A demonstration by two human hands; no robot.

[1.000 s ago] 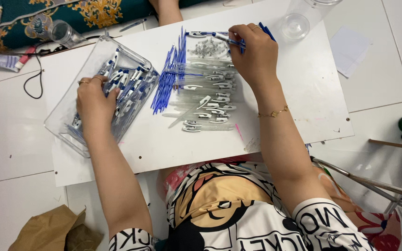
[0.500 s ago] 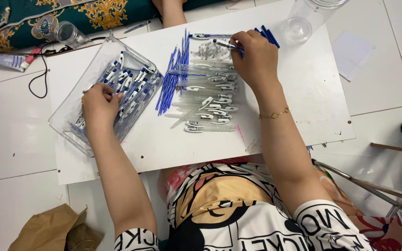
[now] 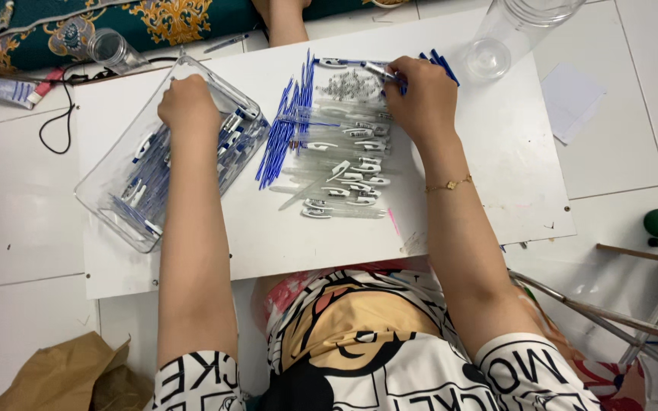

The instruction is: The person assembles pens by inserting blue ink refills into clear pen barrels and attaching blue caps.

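Hands both busy on the white board [image 3: 496, 175], which lies on the tiled floor. Left hand [image 3: 188, 106] is down inside the clear plastic bin [image 3: 108, 205] at the board's left edge, fingers curled over the assembled blue-and-clear pens [image 3: 150, 179] piled in it; cannot tell whether it actually grips one. Right hand [image 3: 424, 99] is near the board's far edge, fingers pinched on one clear pen barrel [image 3: 378, 70] with a few blue refills [image 3: 439, 62] sticking out past the knuckles. Thin gold bracelet [image 3: 451, 183] on that wrist.

Between the hands, mid-board: fanned bundle of loose blue refills [image 3: 283, 129], just beside it a row of clear barrels with clips [image 3: 344, 171] laid roughly parallel, and a small heap of tiny metal springs [image 3: 352, 84] at the far edge, near the right hand's fingertips.

Far right corner: clear plastic jar [image 3: 508, 34] on its side. Off the board, far left: small clear cup [image 3: 112, 49] and a black cable [image 3: 59, 125]. Crumpled brown paper bag [image 3: 62, 377] near the left elbow.
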